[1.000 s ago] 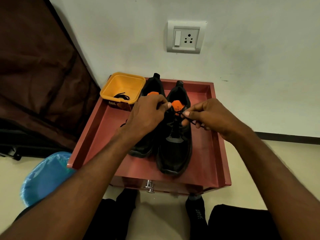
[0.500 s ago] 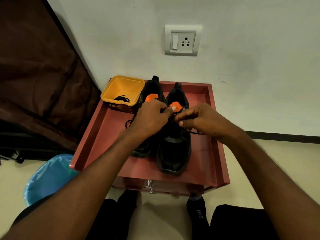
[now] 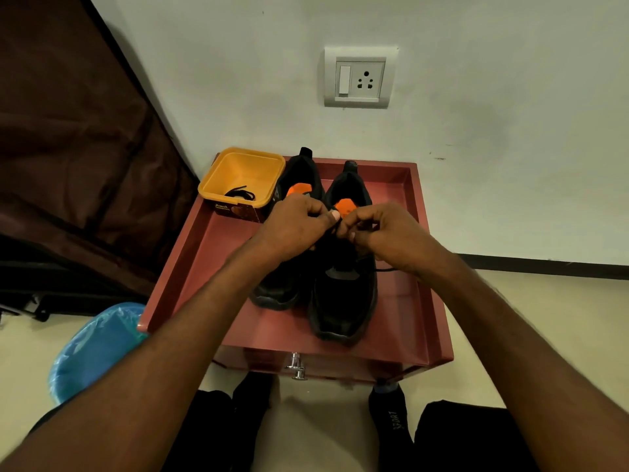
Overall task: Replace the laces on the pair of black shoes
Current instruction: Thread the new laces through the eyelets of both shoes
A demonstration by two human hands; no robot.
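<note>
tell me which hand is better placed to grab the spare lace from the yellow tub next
Left, probably. The left hand sits nearest the yellow tub holding the spare lace; the right hand would have to cross both shoes.

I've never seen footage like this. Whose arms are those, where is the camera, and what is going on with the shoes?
There is no machine here: a person wears a wide-angle camera on the head, looking forward and down, so the two bare arms reaching in are their own. The left hand and right hand meet over the nearer of two black shoes with orange tongue patches. Both hands have curled fingers that pinch a thin black lace at the top of that shoe; one end trails off to the right. The second black shoe stands beside it. Both sit on a dark red tray-topped cabinet against a white wall. At its far left corner is a yellow plastic tub with another black lace in it.
</note>
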